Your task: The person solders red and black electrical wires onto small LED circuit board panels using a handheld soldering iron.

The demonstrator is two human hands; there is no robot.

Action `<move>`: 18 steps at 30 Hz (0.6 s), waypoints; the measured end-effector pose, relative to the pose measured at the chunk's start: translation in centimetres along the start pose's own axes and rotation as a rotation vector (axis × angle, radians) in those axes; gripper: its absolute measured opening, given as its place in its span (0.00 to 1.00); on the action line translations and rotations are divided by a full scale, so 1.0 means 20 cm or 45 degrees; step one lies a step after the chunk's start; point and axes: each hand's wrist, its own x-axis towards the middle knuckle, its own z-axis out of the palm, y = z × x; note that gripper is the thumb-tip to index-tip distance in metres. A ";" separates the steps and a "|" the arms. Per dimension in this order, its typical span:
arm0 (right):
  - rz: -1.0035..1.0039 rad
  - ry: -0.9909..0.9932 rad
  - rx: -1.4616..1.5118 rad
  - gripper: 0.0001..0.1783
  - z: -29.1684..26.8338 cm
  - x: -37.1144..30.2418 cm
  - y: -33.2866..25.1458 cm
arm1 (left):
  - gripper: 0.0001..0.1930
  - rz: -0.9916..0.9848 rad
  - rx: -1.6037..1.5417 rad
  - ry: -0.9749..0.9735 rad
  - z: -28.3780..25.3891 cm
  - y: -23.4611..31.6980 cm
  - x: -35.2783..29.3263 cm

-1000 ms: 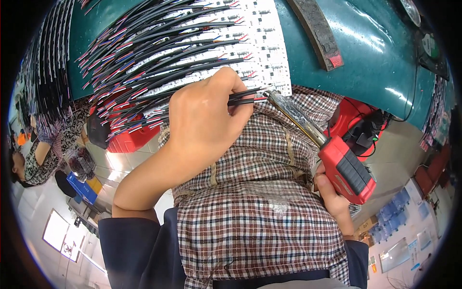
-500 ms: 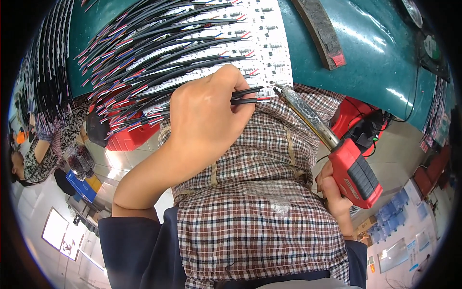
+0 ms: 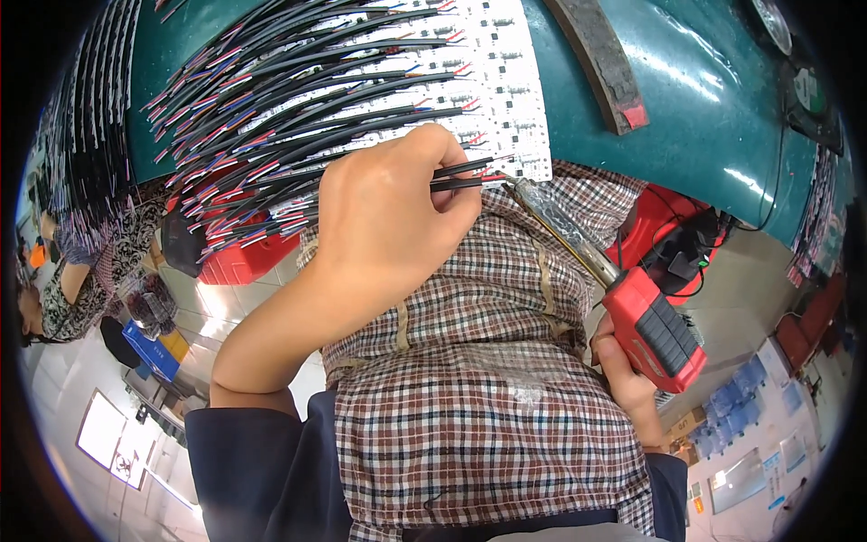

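Left hand (image 3: 388, 212) pinches black-sheathed wires (image 3: 465, 167) by white circuit board's (image 3: 519, 99) near end; right hand (image 3: 626, 379) wraps red-black soldering gun (image 3: 637, 312). Wires dead steady, imo.

Long, thin black-sheathed cables (image 3: 465, 167) show red, white and blue wire ends. Flat white circuit-board panel (image 3: 517, 90) is speckled with small black components. Pistol-shaped plastic soldering iron (image 3: 643, 316): red body, black inset panel, silvery shaft. Glossy tabletop (image 3: 686, 154): deep teal green. Cloth apron (image 3: 488, 425): brown, white and dark checks, pale smudge. Cloth sleeves (image 3: 239, 452): dark navy. Long bar (image 3: 596, 63): grey-brown, red end.
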 end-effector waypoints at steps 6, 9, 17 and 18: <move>-0.014 0.055 0.010 0.13 0.03 0.03 -0.03 | 0.06 0.043 0.030 0.053 0.01 0.00 0.00; 0.034 0.024 0.031 0.13 0.02 0.03 -0.02 | 0.06 0.074 0.036 0.071 0.02 -0.01 0.00; 0.154 0.084 0.176 0.11 0.01 -0.04 -0.01 | 0.09 0.092 0.056 0.056 0.02 -0.01 0.00; 0.156 0.084 0.143 0.11 0.01 -0.04 -0.01 | 0.09 0.092 0.056 0.056 0.02 -0.02 0.00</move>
